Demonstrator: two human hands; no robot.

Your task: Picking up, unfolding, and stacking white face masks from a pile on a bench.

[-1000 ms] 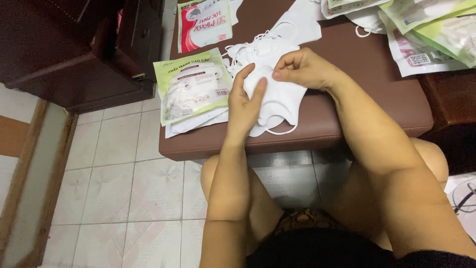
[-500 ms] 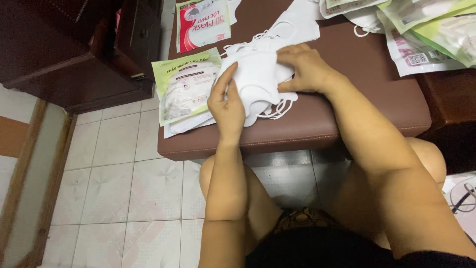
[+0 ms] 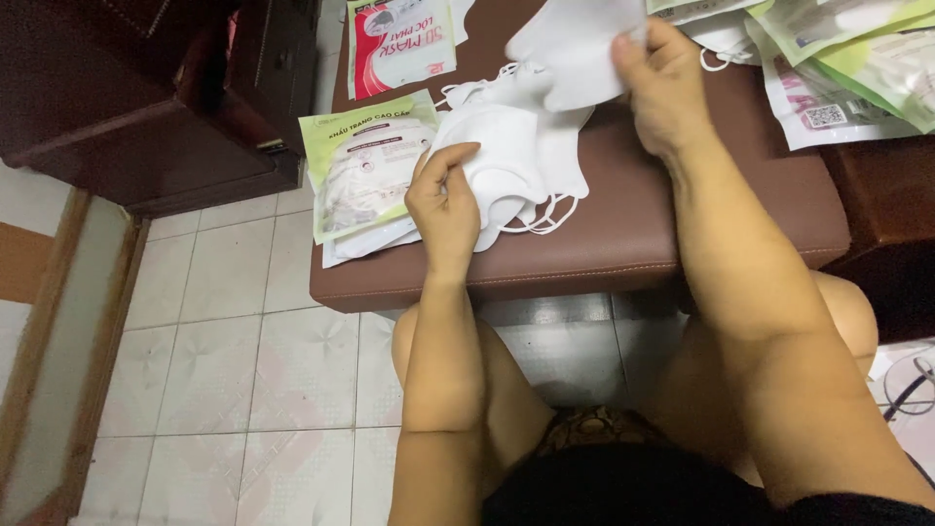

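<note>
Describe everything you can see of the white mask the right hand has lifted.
The lifted white mask is a plain, soft-looking fabric piece, folded flat, with no print visible. The right hand pinches its right edge between thumb and fingers, holding it above the brown padded bench, over the far end of the mask pile. Its top runs out of view; no ear loops can be told.

The white masks (image 3: 511, 161) look like soft, matt non-woven cloth, and the stool top (image 3: 623, 244) is smooth brown leather or vinyl with a stitched seam. The packets (image 3: 365, 166) seem to be glossy plastic film, the floor tiles (image 3: 243, 370) glazed and faintly patterned, the cabinet (image 3: 146, 97) dark polished wood.
</note>
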